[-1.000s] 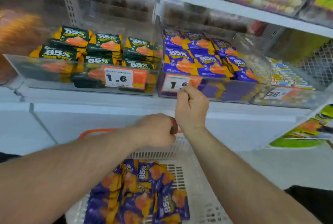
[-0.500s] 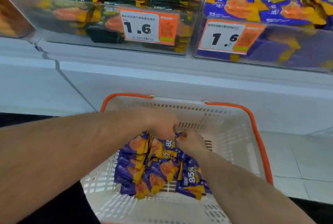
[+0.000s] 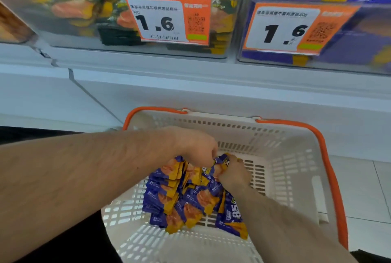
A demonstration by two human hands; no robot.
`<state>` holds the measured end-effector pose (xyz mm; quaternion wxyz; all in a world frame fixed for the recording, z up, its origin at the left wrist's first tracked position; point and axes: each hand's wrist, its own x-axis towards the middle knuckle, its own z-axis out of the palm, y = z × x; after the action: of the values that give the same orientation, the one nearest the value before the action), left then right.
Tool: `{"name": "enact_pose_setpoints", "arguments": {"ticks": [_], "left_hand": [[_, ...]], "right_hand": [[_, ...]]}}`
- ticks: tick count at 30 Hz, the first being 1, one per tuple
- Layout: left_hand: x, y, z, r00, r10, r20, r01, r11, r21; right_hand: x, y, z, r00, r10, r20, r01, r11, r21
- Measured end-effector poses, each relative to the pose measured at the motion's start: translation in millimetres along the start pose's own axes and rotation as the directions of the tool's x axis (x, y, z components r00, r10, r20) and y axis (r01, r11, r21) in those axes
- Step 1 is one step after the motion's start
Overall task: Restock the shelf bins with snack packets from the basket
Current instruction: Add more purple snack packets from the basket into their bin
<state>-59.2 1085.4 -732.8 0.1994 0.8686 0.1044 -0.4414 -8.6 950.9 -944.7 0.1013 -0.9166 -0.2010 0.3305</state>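
Head view, only one we get. We see a white slotted basket (image 3: 296, 169) with an orange rim filling the lower centre and right of the frame, sitting just below a white shelf (image 3: 190, 76) edge. Inside it, toward the lower centre, a heap of purple-and-yellow snack packets (image 3: 179, 199), overlapping, some on edge, one at the lower right of the heap showing "85".

Both forearms come in from the bottom corners and meet over the top of the heap. We note the left hand (image 3: 194, 146), centre frame, knuckles up, fingers curled down and pinching the top edge of a packet. The right hand (image 3: 232, 174), just right of it and touching the same bunch, has fingers wrapped round the packets at the top of the heap; how many packets it has, we can't tell.

Upper part of the frame: two clear bins on the shelf. The left bin (image 3: 63, 36) holds black-and-yellow packets with a price tag (image 3: 169, 19) reading 1.6 on its front. The right bin (image 3: 359, 40), upper right, holds purple packets matching the basket ones, with a second tag (image 3: 285, 30), also 1.6. Grey floor tiles (image 3: 364, 188) show at the right edge.
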Motion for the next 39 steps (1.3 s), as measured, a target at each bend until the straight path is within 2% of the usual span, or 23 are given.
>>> {"name": "enact_pose_setpoints", "arguments": {"ticks": [6, 7, 11, 15, 19, 21, 23, 26, 28, 31, 33, 36, 37, 39], "left_hand": [[-10.2, -1.7, 4.1, 0.999, 0.017, -0.039, -0.018, 1.0, -0.007], [-11.5, -3.5, 6.0, 0.999, 0.019, -0.037, -0.019, 1.0, 0.005], [-12.7, -13.5, 6.7, 0.999, 0.01, -0.034, -0.01, 1.0, 0.02], [-17.0, -16.9, -1.0, 0.996, -0.009, -0.088, 0.011, 1.0, 0.02], [-20.7, -18.2, -7.2, 0.971, -0.033, -0.237, 0.056, 0.994, 0.09], [-22.7, -19.3, -10.5, 0.953, -0.046, -0.301, 0.064, 0.997, 0.052], [-27.0, -17.1, -13.2, 0.923, -0.042, -0.383, -0.002, 0.994, -0.114], [-36.1, -11.1, -16.8, 0.847, -0.002, -0.531, -0.23, 0.9, -0.369], [-41.0, -9.7, -20.2, 0.8, 0.047, -0.598, -0.328, 0.869, -0.37], [-50.7, -5.8, -26.3, 0.769, 0.131, -0.626, -0.415, 0.847, -0.333], [-61.1, -2.4, -33.3, 0.747, 0.144, -0.649, -0.458, 0.819, -0.345], [-82.9, 5.2, -48.1, 0.692, 0.122, -0.711, -0.543, 0.738, -0.401], [-89.4, 7.9, -52.6, 0.67, 0.11, -0.734, -0.567, 0.714, -0.411], [-100.3, 13.7, -61.4, 0.617, 0.09, -0.782, -0.612, 0.679, -0.405]], "right_hand": [[-13.8, 5.2, 20.4, 0.999, 0.009, 0.034, -0.001, 0.974, -0.225], [-14.8, 6.3, 24.6, 1.0, -0.003, 0.027, 0.008, 0.981, -0.196], [-19.8, 8.7, 8.7, 0.996, -0.006, 0.085, -0.012, 0.978, 0.209], [-29.1, 8.6, -52.3, 0.995, -0.052, 0.083, 0.029, 0.966, 0.258], [-51.4, 1.8, -121.3, 0.996, -0.08, 0.026, 0.071, 0.962, 0.264], [-66.4, -6.6, -149.1, 0.994, -0.108, -0.006, 0.105, 0.943, 0.317], [-83.1, -15.2, -168.4, 0.99, -0.136, -0.024, 0.133, 0.893, 0.429], [-100.4, -23.2, -190.1, 0.985, -0.164, -0.058, 0.168, 0.809, 0.563], [-108.8, -25.9, -201.4, 0.981, -0.184, -0.065, 0.185, 0.763, 0.619], [-120.8, -31.6, -217.8, 0.979, -0.19, -0.073, 0.191, 0.742, 0.643], [-127.6, -37.3, -225.8, 0.973, -0.181, -0.14, 0.229, 0.745, 0.626], [-137.1, -45.7, -235.2, 0.896, -0.204, -0.395, 0.356, 0.862, 0.362], [-140.8, -47.2, -237.5, 0.836, -0.252, -0.488, 0.403, 0.885, 0.234], [-154.0, -52.4, -244.5, 0.646, -0.42, -0.637, 0.529, 0.848, -0.023]]}}
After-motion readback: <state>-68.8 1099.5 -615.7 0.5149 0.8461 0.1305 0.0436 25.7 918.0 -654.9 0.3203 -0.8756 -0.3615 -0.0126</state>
